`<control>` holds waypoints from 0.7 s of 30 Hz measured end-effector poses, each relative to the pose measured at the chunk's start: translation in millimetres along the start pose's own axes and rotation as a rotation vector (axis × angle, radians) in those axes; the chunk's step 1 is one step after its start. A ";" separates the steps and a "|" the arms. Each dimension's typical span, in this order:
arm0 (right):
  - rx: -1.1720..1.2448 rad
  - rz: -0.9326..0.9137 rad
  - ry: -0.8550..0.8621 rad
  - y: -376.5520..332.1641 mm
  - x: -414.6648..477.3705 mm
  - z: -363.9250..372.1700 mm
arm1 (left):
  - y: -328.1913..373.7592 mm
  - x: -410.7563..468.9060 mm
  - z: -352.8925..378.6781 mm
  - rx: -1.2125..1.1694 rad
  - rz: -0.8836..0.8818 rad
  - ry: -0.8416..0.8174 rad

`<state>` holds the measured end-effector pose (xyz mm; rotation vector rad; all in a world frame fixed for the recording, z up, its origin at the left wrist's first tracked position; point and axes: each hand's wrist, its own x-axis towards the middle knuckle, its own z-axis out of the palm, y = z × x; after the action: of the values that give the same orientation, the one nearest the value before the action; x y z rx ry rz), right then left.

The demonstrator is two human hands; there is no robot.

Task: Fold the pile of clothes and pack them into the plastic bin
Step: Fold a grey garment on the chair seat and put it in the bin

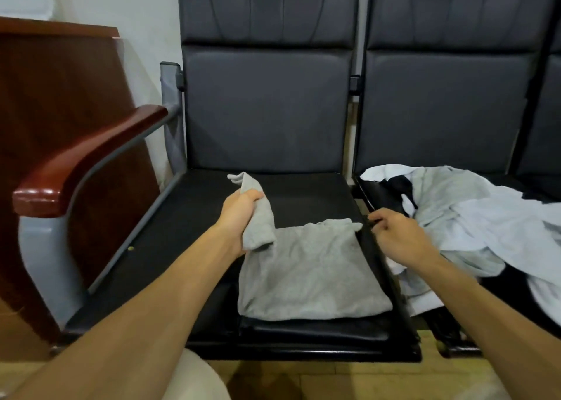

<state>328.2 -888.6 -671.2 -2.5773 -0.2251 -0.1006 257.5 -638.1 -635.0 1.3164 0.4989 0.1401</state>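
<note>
Starting at 9 o'clock: wooden armrest (88, 159) on the frame of the left seat (182, 248), with a wood panel (60, 96) behind it.

Left hand (239, 217) holds the sleeve (261, 217) of the grey garment (309, 278), fingers wrapped tight round it and lifted off the cushion. 1 end of the sleeve pokes out of the fist toward 12 o'clock. The rest drops toward 5 o'clock and meets the garment body.

The body lies flat on the left seat at 4 o'clock from that grip, roughly squared, with its near edge close to the seat front.

Right hand (397, 235) is at 3 o'clock from the garment's far right corner, over the seat's right edge. Its fingers are curled narrow, and I cannot tell if they pinch anything.

Pile of clothes (470, 217), white, pale grey and black, is heaped loose on the right seat (376, 196) at 3 o'clock from the right hand, touching its wrist side.
</note>
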 end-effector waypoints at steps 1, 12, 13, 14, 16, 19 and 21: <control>-0.003 -0.008 0.008 3.0 -0.5 -1.3 | -1.7 0.2 14.5 0.000 0.013 -0.015; -0.053 -0.034 -0.010 19.4 -9.9 -18.2 | -65.4 -11.5 96.0 0.608 -0.225 -0.619; -0.055 -0.030 -0.013 19.4 -11.2 -19.2 | -66.0 -7.8 93.2 0.561 -0.186 -0.571; -0.057 -0.028 -0.016 19.2 -12.6 -20.0 | -68.6 -2.0 89.3 0.544 -0.121 -0.510; -0.063 -0.037 -0.021 17.4 -15.9 -20.8 | -72.2 7.9 77.6 0.722 0.103 -0.396; -0.066 -0.051 -0.026 9.3 -22.4 -22.0 | -76.7 13.3 48.1 1.235 0.382 -0.459; -0.061 -0.057 -0.033 3.2 -26.3 -20.9 | -77.1 6.5 30.3 1.427 0.328 -0.589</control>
<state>302.3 -906.0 -658.2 -2.6357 -0.3122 -0.0876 262.4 -682.6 -705.0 2.6981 -0.2461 -0.4192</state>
